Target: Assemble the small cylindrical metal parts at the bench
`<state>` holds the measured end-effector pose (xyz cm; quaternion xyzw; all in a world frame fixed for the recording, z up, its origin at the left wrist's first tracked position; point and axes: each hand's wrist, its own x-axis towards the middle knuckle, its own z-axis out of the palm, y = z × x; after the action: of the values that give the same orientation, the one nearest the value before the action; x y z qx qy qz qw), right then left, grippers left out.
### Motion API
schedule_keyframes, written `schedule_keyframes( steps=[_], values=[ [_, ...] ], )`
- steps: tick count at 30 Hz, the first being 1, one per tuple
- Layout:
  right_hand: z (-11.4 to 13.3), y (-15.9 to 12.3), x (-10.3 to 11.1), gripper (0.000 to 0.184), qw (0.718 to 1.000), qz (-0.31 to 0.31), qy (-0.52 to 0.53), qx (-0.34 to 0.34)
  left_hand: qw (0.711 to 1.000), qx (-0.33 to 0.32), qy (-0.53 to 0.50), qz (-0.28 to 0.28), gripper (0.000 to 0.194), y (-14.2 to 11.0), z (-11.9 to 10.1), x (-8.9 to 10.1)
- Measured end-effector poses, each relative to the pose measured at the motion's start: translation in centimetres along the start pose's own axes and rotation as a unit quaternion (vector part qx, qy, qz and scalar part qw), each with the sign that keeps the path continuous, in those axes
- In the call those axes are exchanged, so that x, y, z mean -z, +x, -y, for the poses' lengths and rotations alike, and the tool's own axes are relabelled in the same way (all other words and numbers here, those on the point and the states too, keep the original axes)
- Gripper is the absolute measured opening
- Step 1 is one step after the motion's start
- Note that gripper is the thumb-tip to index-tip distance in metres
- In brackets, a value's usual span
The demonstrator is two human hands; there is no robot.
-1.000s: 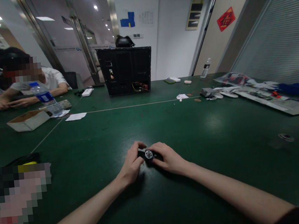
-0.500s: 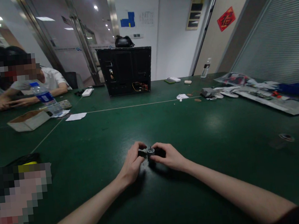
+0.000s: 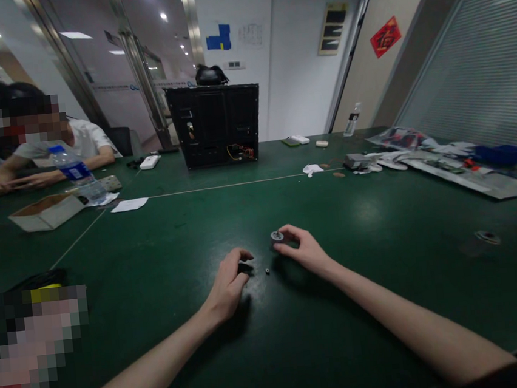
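Between thumb and fingers, my right hand grips a small electric motor, a dark cylinder with a silvery top and a short shaft pointing up. Its shadow on the green tabletop suggests it is lifted. A tiny dark round part lies on the table between my hands, touched by neither. My left hand rests beside that part on its left, thumb and fingers apart, with nothing between them.
Across the table stands a black panel with exposed wires. To the left are an open box, a water bottle and a seated person. Papers and a board lie at the right, with a round metal piece nearer.
My right hand has moved up and to the right with the motor, away from my left hand. The tiny round part now shows on the table. My left hand has hardly moved.
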<state>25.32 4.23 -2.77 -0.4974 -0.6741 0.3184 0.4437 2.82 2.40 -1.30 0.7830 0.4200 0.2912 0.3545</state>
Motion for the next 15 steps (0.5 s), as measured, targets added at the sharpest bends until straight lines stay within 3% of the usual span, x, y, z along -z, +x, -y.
schedule_keyframes(
  steps=[2, 5, 9, 12, 15],
  values=[
    [-1.7, 1.4, 2.9, 0.027, 0.994, -0.093, -0.051, -0.022, 1.0, -0.001, 0.005, 0.002, 0.029, 0.0, -0.1, 0.0],
    [-4.6, 2.7, 9.4, 0.032, 0.964, -0.226, -0.122, -0.071, 1.0, 0.003, 0.014, 0.01, 0.026, -0.1, -0.2, 0.2],
    [-8.5, 1.6, 18.7, 0.036, 0.872, -0.405, -0.22, -0.162, 0.999, 0.01, 0.025, 0.02, 0.023, -0.1, -0.4, 0.2],
    [-11.3, -0.5, 23.5, 0.03, 0.812, -0.475, -0.258, -0.221, 0.999, 0.009, 0.035, 0.02, 0.022, -0.1, -0.5, 0.2],
    [-13.6, -2.4, 26.0, 0.028, 0.789, -0.488, -0.289, -0.236, 0.999, 0.012, 0.04, 0.021, 0.021, -0.1, -0.6, 0.1]
  ],
)
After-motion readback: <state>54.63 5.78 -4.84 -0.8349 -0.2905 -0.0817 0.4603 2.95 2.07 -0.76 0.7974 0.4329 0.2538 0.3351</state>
